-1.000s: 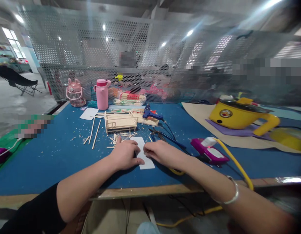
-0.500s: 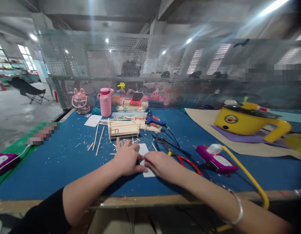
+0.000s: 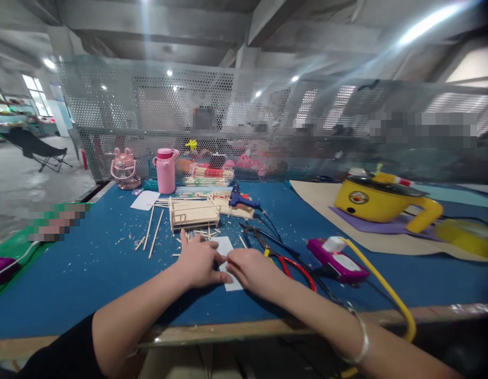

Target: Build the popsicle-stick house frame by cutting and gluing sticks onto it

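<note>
Fingers of the left hand (image 3: 198, 263) spread, thumb over the paper (image 3: 223, 245); those of the right hand (image 3: 254, 271) curl above it, whether pinching anything I cannot tell. The paper lies on the table (image 3: 93, 295), near the wooden frame (image 3: 194, 216).

In front of you, a grey perforated screen (image 3: 157, 110) runs along the far side of the blue-topped workbench (image 3: 89, 295), whose near edge shows bare wood. Through its holes you can make out only a dim, blurred space beyond. Above you, the grey ceiling (image 3: 149, 37) is crossed by heavy beams. A long, bright lamp (image 3: 429, 25) glares at your upper right, and smaller round lights (image 3: 295, 78) dot the view, some streaking. Off to your left, a black folding chair (image 3: 36, 149) stands on the smooth grey floor (image 3: 15, 184). Behind it you see loaded shelves (image 3: 10, 113), a paned window (image 3: 37, 96) letting in daylight, and a pale pillar (image 3: 61, 118).
</note>
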Demonstrator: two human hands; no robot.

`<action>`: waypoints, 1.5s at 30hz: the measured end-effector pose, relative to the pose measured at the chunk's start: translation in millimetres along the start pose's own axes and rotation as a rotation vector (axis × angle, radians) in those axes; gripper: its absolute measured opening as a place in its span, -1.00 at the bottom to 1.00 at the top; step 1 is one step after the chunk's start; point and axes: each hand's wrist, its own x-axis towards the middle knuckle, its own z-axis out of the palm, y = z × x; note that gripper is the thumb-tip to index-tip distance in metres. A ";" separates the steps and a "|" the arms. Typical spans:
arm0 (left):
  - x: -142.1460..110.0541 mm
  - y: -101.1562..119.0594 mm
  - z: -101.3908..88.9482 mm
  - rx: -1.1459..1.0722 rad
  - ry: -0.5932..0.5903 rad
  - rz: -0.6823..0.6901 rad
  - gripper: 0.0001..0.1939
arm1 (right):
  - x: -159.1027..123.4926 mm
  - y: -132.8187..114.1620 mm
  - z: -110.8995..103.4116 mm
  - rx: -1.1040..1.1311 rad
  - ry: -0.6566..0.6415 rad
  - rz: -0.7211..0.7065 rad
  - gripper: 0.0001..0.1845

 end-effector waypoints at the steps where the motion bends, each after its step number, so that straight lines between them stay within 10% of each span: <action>1: 0.2 -0.1 0.0 -0.001 -0.001 0.003 -0.56 | -0.6 -0.8 0.3 -0.003 0.002 0.000 -0.81; 28: 0.2 0.6 -3.0 0.002 -0.017 -0.002 -0.53 | 7.1 -13.4 -3.2 -0.119 -0.033 0.075 -0.80; 33: -2.7 0.1 -1.7 -0.039 0.027 -0.011 -0.53 | 20.9 1.5 -0.7 0.337 0.137 0.206 -0.77; 38: -3.4 -5.8 -4.5 -0.127 0.239 -0.044 -0.64 | 27.7 9.9 -4.7 1.091 0.046 0.312 -0.66; 45: -2.8 -10.4 -8.5 -0.474 0.226 0.067 -0.72 | 25.0 2.5 1.3 1.319 -0.020 0.265 -0.53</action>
